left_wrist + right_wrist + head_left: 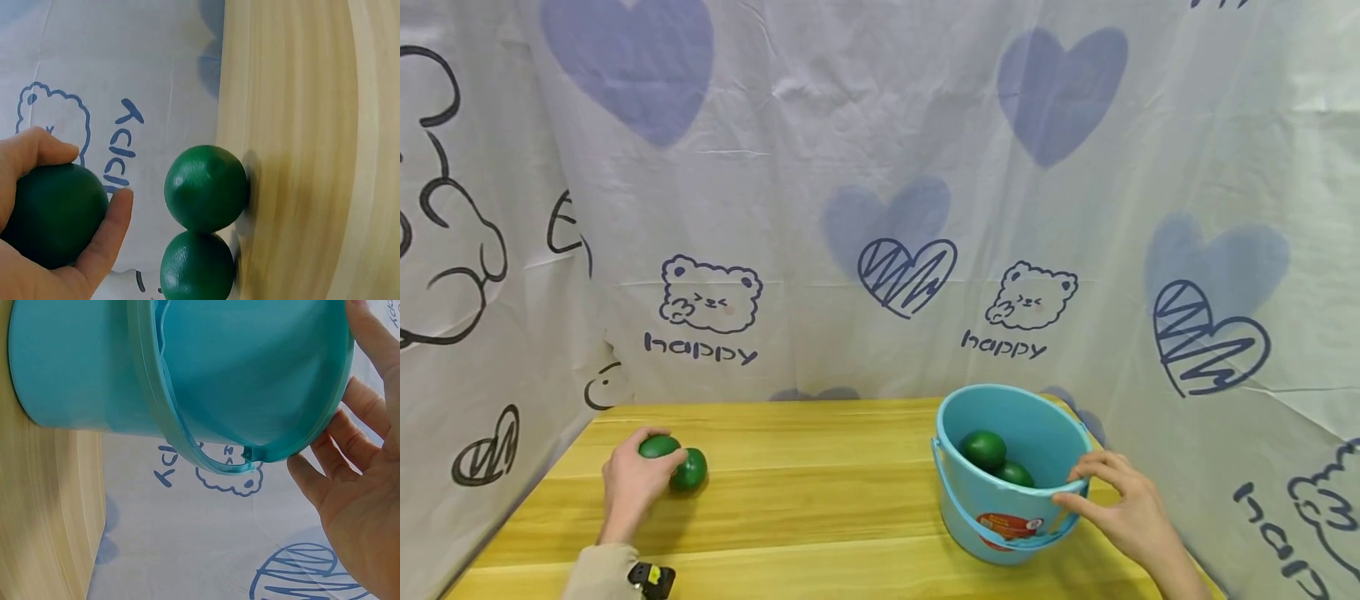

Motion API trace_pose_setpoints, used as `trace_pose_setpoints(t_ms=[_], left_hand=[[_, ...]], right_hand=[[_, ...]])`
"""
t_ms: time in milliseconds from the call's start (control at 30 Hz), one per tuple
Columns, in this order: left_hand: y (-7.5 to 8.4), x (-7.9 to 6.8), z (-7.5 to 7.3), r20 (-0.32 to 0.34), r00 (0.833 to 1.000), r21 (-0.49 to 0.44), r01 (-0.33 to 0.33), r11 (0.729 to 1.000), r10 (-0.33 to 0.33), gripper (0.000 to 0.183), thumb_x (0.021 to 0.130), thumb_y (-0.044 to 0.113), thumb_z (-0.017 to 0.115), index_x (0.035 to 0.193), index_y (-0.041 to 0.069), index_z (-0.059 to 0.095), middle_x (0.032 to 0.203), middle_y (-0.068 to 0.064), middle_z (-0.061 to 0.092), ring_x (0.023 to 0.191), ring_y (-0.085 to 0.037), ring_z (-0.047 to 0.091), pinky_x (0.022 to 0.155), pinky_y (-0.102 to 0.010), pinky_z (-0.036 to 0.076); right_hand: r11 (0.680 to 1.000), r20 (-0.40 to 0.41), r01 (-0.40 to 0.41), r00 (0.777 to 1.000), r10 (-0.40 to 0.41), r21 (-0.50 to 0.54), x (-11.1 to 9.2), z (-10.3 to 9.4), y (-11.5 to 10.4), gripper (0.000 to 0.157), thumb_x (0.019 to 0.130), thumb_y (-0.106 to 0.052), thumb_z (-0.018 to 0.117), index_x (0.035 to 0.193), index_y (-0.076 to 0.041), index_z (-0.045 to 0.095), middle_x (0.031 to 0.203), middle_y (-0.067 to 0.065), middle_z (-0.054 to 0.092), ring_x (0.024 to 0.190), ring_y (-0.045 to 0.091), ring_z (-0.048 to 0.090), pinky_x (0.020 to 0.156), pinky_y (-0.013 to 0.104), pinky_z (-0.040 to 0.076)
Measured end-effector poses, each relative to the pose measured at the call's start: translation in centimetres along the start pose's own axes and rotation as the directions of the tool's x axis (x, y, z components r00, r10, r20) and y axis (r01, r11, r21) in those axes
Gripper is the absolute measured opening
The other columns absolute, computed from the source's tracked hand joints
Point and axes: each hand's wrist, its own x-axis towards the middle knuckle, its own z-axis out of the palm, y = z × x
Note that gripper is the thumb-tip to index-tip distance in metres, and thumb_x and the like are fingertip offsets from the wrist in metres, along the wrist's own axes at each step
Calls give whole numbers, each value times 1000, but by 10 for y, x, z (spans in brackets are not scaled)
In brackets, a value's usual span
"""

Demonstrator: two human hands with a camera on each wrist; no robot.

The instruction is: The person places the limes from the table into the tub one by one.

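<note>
A dark green, glossy, rounded fruit (56, 215) is gripped between the thumb and fingers of my left hand (632, 475). Two matching fruits stand side by side on the wooden table just below, the right one (206, 189) and the left one (199, 269). On the right side is a light blue plastic bucket (973, 512), upright, its handle hanging down in front. Inside it lie two more green fruits (983, 450). My right hand (1123, 504) holds the bucket's right rim, fingers and thumb spread along the edge.
The wooden table (805, 492) has yellowish planks. Behind it and along both sides hangs a white cloth (820, 350) printed with hearts, bears and lettering. A dark watch (652, 579) is on the left wrist, over a beige sleeve (598, 573).
</note>
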Motion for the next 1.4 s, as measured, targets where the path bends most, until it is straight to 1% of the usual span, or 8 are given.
trace_pose_setpoints(t_ms=[133, 233, 433, 567, 700, 833, 1167, 1400], left_hand=[[6, -2, 4, -50, 999, -54, -13, 998, 11, 45, 83, 35, 74, 120, 12, 64, 115, -23, 62, 89, -33, 61, 56, -29, 47], [11, -5, 8, -64, 998, -88, -19, 996, 13, 45, 84, 42, 73, 118, 13, 65, 113, -20, 64, 83, -29, 62, 56, -29, 48], [22, -7, 14, -82, 994, -110, -78, 991, 70, 37, 85, 34, 72, 116, 15, 67, 107, -19, 67, 71, -21, 62, 55, -29, 49], [29, -8, 21, -114, 987, -120, -128, 984, 114, 34, 84, 30, 73, 114, 15, 68, 102, -17, 69, 62, -16, 62, 53, -29, 50], [38, -10, 27, -148, 978, -129, -164, 978, 145, 33, 84, 29, 73, 114, 16, 68, 103, -15, 69, 67, -21, 60, 53, -29, 47], [47, -15, 34, -148, 972, -151, -205, 967, 183, 33, 84, 25, 72, 115, 15, 68, 106, -16, 68, 72, -26, 58, 54, -30, 46], [67, -20, 53, -185, 954, -226, -275, 935, 236, 31, 83, 23, 75, 111, 14, 68, 104, -15, 66, 74, -29, 58, 55, -30, 47], [79, -25, 69, -178, 944, -249, -317, 915, 279, 30, 82, 21, 77, 109, 14, 69, 104, -14, 67, 77, -29, 60, 56, -30, 47]], right_hand=[[1000, 1, 9, 1000, -9, 15, 1, -1, 0, 29, 65, -20, 91, 81, -29, 68, 101, -9, 61, 102, -15, 41, 86, 13, 34], [1000, -3, 17, 1000, -17, 24, 2, -1, 1, 30, 64, -19, 91, 81, -29, 68, 100, -9, 61, 102, -14, 42, 86, 11, 34], [999, -15, 27, 1000, -26, 24, 1, 1, 2, 31, 63, -19, 92, 80, -29, 68, 98, -11, 61, 100, -14, 43, 86, 8, 33], [999, -22, 36, 999, -35, 31, 0, 2, 3, 32, 62, -18, 92, 80, -29, 68, 98, -11, 61, 100, -14, 43, 87, 6, 31], [999, -22, 34, 999, -34, 31, 0, 2, 3, 32, 63, -18, 92, 80, -29, 68, 98, -11, 60, 101, -15, 43, 87, 6, 31], [999, -19, 32, 999, -31, 26, 0, 2, 3, 31, 63, -19, 92, 80, -29, 68, 99, -11, 60, 101, -15, 42, 87, 7, 32], [1000, -16, 24, 1000, -24, 11, 0, -1, 2, 31, 63, -20, 92, 80, -30, 68, 99, -9, 61, 100, -15, 42, 87, 9, 33], [1000, -10, 23, 1000, -23, 0, 0, 0, 3, 30, 63, -22, 92, 80, -30, 68, 99, -10, 61, 100, -15, 42, 86, 11, 34]])
